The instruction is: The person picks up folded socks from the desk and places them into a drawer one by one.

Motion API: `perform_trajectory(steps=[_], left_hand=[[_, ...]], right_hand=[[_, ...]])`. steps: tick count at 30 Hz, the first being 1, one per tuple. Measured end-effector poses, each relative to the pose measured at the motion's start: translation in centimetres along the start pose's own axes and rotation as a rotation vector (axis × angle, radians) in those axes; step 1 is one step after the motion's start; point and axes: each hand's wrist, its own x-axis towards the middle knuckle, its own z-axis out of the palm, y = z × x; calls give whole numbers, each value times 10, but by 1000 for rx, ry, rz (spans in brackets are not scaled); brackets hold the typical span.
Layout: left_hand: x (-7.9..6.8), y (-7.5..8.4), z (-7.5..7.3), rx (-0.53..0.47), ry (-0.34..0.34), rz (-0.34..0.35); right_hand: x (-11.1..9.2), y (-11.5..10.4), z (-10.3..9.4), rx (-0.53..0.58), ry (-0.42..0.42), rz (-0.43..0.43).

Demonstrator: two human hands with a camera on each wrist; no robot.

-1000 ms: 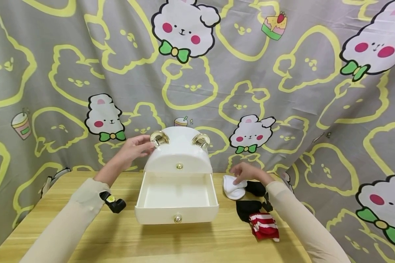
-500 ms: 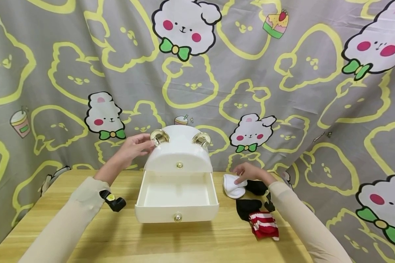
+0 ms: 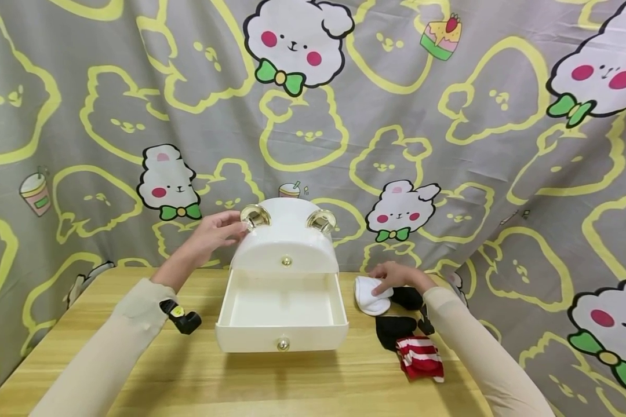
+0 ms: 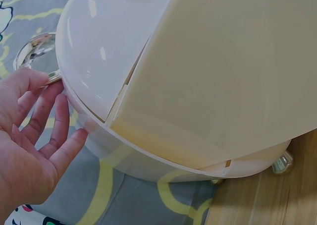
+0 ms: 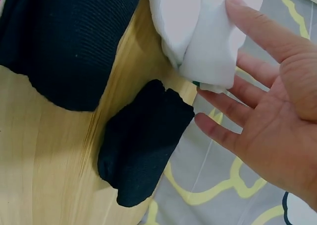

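A white storage box (image 3: 284, 252) with two gold ears stands on the table, its lower drawer (image 3: 283, 339) pulled out and bare inside. My left hand (image 3: 216, 234) pinches the base of the left gold ear (image 4: 37, 51) between thumb and index finger; the other fingertips lie near the box's side. Over at the right, my right hand (image 3: 399, 275) holds a folded white sock (image 5: 208, 36), thumb on top and fingers at its edge underneath. The sock still lies on the table. Beside it is a folded black sock (image 5: 146, 143).
Nearer the front right lie another black sock (image 3: 393, 332) and a red-and-white striped sock (image 3: 419, 357), touching each other. The wooden table (image 3: 188, 370) extends in front of the drawer. A patterned grey curtain (image 3: 313, 145) hangs right behind the table.
The right hand's fingers have come slightly lower and closer around the white sock. My left hand stays at the gold ear, and the drawer keeps its position.
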Motion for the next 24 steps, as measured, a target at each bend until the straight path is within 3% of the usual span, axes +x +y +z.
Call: perform_trajectory(steps=[12, 24], left_hand=[[1, -1, -1, 4, -2, -12], [0, 1, 0, -5, -5, -14]], right_hand=[[1, -8, 7, 9, 39, 41], [-4, -10, 4, 151, 56, 18]])
